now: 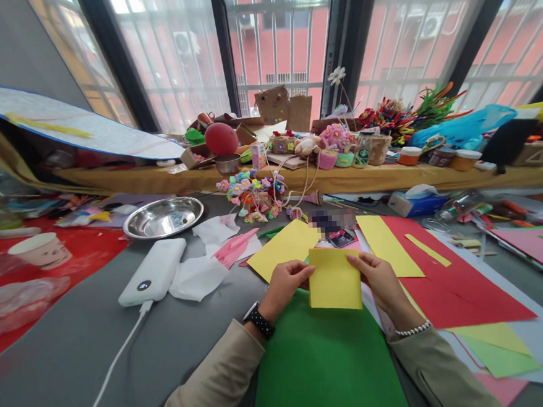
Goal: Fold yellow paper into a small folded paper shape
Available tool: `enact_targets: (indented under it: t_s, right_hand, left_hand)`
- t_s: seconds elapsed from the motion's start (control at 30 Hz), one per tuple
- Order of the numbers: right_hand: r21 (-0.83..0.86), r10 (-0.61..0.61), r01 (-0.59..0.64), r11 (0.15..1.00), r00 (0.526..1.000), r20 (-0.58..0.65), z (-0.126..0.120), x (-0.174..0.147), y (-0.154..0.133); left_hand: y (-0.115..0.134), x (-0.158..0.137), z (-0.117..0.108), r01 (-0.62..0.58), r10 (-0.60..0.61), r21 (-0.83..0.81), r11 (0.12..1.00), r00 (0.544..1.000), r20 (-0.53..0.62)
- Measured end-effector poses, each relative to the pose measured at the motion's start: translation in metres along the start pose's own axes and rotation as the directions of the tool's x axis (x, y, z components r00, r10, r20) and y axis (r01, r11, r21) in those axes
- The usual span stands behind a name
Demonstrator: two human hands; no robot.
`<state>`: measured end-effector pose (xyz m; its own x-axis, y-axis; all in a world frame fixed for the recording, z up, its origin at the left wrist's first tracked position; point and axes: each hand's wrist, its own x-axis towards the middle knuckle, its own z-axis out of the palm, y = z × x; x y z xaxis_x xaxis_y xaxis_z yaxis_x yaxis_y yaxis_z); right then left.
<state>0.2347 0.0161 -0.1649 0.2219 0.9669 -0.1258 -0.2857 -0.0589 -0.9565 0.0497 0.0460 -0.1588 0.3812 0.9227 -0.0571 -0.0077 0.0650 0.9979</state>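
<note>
Between my two hands a folded piece of yellow paper point(335, 279) is held up, its near face flat toward me. My left hand point(287, 287) pinches its left edge with thumb and fingers. At the upper right corner my right hand point(380, 281) grips it the same way. Below lies a large sheet of green paper point(327, 367). Another yellow sheet point(279, 249) rests on the table behind my left hand. To the right of my right hand are a yellow strip point(388, 245) and a red sheet point(467, 283).
A white power bank point(153, 274) with a cable lies at left, beside white tissue point(197, 277). Behind it sits a metal plate point(163, 217). Pompom flowers point(252, 195) stand at the back centre, a paper cup point(41, 251) far left, and a tissue box point(415, 201) at back right.
</note>
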Motion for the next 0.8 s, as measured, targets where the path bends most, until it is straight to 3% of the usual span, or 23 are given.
enact_targets:
  t_s: [0.2, 0.8]
  right_hand:
    - [-0.051, 0.089, -0.081, 0.995, 0.981, 0.174, 0.0013, -0.0042, -0.0026]
    - [-0.127, 0.028, -0.019, 0.992, 0.997, 0.065, -0.0013, -0.0021, 0.0037]
  left_hand:
    - [-0.0032, 0.0022, -0.0022, -0.017, 0.011, -0.09, 0.996, 0.997, -0.071]
    - [-0.0039, 0.0025, -0.0014, 0.01, -0.013, -0.092, 0.996, 0.999, -0.036]
